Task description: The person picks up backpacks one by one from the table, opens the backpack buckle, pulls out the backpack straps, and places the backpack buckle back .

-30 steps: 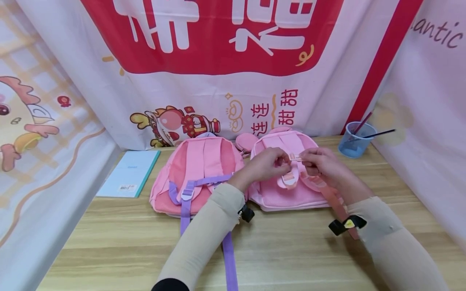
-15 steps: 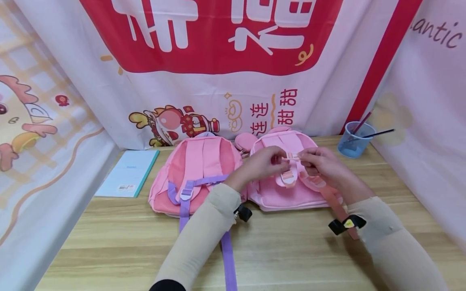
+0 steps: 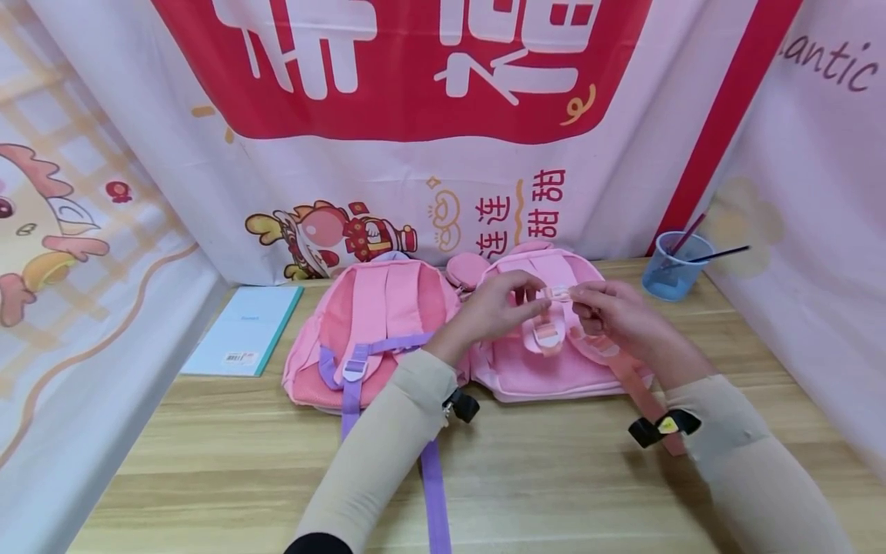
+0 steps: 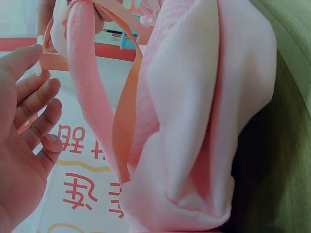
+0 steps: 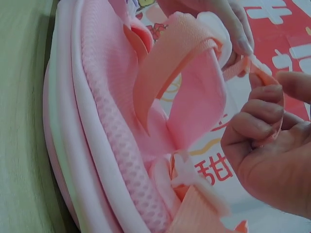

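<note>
A pink backpack (image 3: 512,377) lies with its shoulder straps facing up and orange webbing on them. Over it, my left hand (image 3: 498,308) pinches a small white strap buckle (image 3: 557,294) between thumb and forefinger. In the left wrist view the other fingers (image 4: 41,104) stand loosely apart beside the padded strap (image 4: 82,63). My right hand (image 3: 616,312) pinches the orange webbing (image 5: 265,75) at the buckle, its other fingers curled in. The webbing's path through the buckle is too small to make out. A second white buckle (image 3: 548,336) hangs on the strap below the hands.
Left of it lies another pink backpack (image 3: 384,308) with purple webbing (image 3: 434,492) trailing towards me. A light blue notebook (image 3: 252,323) lies further left. At the back right stands a blue cup (image 3: 667,277) holding thin sticks. Printed cloth (image 3: 415,165) hangs behind the table.
The left hand has shifted slightly up and its fingers have loosened and spread. The buckle has risen a little. The right hand keeps its pinch in nearly the same place.
</note>
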Demonstrator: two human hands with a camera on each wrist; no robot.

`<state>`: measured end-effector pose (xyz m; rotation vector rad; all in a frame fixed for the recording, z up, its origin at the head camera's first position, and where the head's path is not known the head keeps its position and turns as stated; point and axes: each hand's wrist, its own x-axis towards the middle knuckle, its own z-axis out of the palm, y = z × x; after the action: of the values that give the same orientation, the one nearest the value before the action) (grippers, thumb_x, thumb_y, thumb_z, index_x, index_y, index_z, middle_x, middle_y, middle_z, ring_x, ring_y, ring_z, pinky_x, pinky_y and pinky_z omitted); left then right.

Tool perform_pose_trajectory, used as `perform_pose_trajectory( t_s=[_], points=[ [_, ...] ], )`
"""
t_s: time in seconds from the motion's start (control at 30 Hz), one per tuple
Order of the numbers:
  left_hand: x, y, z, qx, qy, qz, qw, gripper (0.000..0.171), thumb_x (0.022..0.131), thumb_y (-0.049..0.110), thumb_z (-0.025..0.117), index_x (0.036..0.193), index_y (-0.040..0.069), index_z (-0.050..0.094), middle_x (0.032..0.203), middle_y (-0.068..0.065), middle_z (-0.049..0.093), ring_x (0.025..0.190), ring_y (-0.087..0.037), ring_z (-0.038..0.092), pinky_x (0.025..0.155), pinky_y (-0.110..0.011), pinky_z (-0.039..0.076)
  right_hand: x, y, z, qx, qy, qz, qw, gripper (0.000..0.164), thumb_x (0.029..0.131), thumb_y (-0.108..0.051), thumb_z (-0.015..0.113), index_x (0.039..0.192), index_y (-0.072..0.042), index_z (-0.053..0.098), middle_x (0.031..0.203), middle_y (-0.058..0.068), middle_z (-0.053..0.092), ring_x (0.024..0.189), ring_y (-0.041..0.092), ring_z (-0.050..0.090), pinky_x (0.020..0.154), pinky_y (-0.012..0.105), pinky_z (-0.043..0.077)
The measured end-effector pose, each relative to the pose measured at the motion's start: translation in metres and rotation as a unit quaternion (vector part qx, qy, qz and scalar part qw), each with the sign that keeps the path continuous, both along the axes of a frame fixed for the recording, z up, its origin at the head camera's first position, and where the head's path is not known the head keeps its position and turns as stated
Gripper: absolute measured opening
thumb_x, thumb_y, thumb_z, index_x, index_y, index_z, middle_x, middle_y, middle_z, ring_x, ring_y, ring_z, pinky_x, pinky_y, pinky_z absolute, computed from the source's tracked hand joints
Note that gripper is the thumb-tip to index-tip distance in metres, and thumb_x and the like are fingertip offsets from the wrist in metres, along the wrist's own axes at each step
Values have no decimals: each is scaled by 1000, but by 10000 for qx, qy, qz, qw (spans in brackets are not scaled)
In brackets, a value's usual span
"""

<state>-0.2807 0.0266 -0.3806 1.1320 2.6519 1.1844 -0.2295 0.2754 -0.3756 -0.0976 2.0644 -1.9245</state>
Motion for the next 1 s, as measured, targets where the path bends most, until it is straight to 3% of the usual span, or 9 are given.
perform_pose_trajectory(
  t_s=[0.23,0.37,0.6,0.8,1.0],
  points=[
    [-3,-1,-2,256,277,-30,9993,27,103,30,74,124,13,77,110,-1,76,100,-15,66,94,-40,57,-3,-2,-4,487,-152,-194,9985,25,110,-31,63,125,-14,73,79,-2,57,72,15,52,65,26,47],
    [-4,-1,-2,274,328,-102,9990,26,103,29,74,123,13,77,110,-1,76,100,-18,67,92,-42,57,-5,-7,-6,301,-156,-159,9993,20,111,-27,62,119,-13,74,75,-2,53,67,14,48,61,25,42],
    [-3,-1,0,108,466,-158,9987,25,103,29,75,122,13,77,107,-1,76,96,-16,66,85,-25,51,-7,-12,-5,149,-135,-145,9997,18,112,-22,58,104,-20,74,73,-3,52,63,11,46,57,22,40],
    [-4,0,-1,20,468,-223,9987,23,103,29,75,120,14,78,106,0,76,93,-11,64,84,-23,51,-6,-13,-4,202,-213,-97,9995,15,112,-22,59,108,-15,72,75,-2,54,63,12,46,57,22,41],
    [-2,0,-1,51,343,-66,9994,24,102,31,76,120,16,78,111,0,77,95,-13,65,85,-25,52,-6,-4,-7,414,-398,-2,9983,22,112,-28,60,120,-10,71,78,-1,55,63,13,48,56,23,40]
  ],
)
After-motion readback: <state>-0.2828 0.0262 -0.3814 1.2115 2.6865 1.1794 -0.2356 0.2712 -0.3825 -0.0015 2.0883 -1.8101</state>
